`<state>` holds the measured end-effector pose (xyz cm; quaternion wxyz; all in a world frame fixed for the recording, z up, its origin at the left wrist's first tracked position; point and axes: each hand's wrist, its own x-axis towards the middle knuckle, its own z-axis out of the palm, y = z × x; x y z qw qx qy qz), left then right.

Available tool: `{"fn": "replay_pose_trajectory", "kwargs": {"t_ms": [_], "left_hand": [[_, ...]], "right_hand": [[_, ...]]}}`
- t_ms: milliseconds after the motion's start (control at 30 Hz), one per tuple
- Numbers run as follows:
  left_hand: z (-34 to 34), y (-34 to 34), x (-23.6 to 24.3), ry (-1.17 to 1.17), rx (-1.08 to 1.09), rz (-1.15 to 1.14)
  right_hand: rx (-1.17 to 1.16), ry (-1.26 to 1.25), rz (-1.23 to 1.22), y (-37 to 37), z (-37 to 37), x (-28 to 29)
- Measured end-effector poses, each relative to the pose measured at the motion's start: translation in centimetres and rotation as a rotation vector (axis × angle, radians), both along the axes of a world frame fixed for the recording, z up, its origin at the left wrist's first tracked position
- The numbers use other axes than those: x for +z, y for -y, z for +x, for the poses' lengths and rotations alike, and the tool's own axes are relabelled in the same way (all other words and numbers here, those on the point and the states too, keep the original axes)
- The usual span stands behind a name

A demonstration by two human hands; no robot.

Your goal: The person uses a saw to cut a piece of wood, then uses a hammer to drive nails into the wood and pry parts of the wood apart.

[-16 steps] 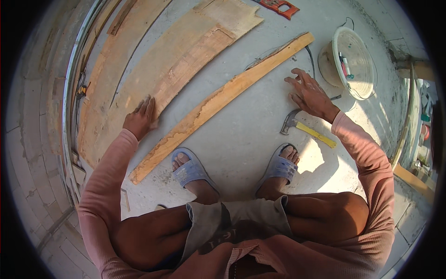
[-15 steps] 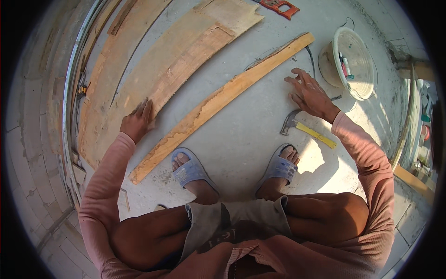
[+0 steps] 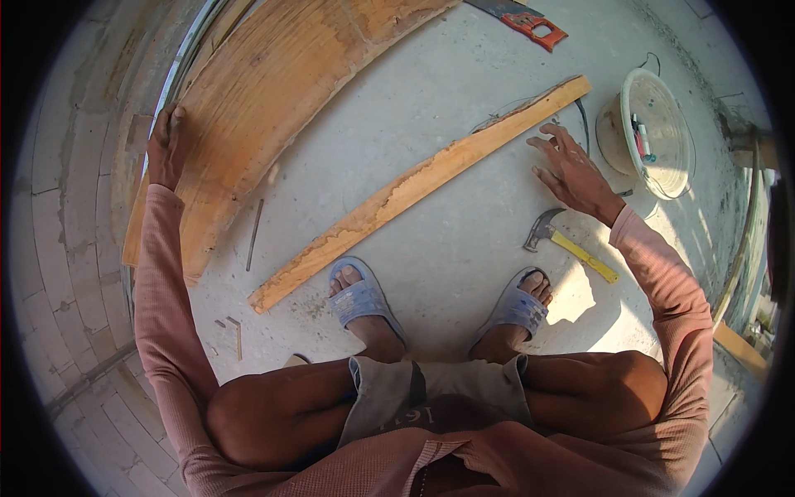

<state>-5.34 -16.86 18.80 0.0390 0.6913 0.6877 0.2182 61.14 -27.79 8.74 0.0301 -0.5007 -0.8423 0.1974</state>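
Observation:
On the left, my left hand [image 3: 168,149] is closed on the outer edge of a wide wooden board [image 3: 273,91]. The board lies slanting away from me, with its orange-brown grained face showing. Most of the fingers are hidden behind that edge. My right hand [image 3: 573,171] holds nothing, its fingers apart and bent over the floor. Nearest to it is the far end of a long narrow wooden strip [image 3: 414,190], which has rough bark-like patches along one side. Below that hand lies a claw hammer [image 3: 571,243] with a yellow handle.
At the right stands a whitish bucket [image 3: 614,137] with markers [image 3: 642,139] inside. A handsaw [image 3: 534,27] with an orange-red handle lies at the far side. A thin rod [image 3: 255,234] rests beside the board. Block walls [image 3: 58,215] bound the left.
The wide board has turned over from its dusty, pale face to its grained one. My left hand has moved outward to the board's left edge. My right hand stays open near the strip.

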Motion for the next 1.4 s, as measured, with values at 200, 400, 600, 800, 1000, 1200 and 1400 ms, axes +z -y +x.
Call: {"fn": "replay_pose_trajectory", "kwargs": {"t_ms": [200, 400, 600, 800, 1000, 1200, 1400], "left_hand": [[-0.4, 0.3, -1.1, 0.257, 0.039, -0.222], [6.7, 2.9, -0.1, 0.311, 0.156, -0.349], [8.1, 3.1, 2.0, 0.301, -0.024, -0.406], [15.4, 9.6, 1.6, -0.062, -0.395, -0.169], [19.3, 17.6, -5.7, -0.292, -0.738, -0.119], [19.1, 18.2, -9.4, -0.328, -0.967, -0.321], [10.8, 13.7, -13.5, -0.176, -0.331, -0.487]], "right_hand": [[-0.069, -0.078, -0.034, 0.1, 0.7, -0.2], [-0.251, -0.221, -0.301, -0.2, 1.1, -0.2], [-0.361, -0.39, -0.462, -1.3, -0.1, -0.4], [-0.696, -0.716, -0.834, -2.2, 0.3, 0.9], [-0.881, -1.19, -1.032, -2.2, -2.5, 0.9], [-1.024, -1.175, -1.054, -3.0, -4.4, -2.2], [-1.018, -1.058, -1.047, -4.0, -3.3, -4.0]]}}
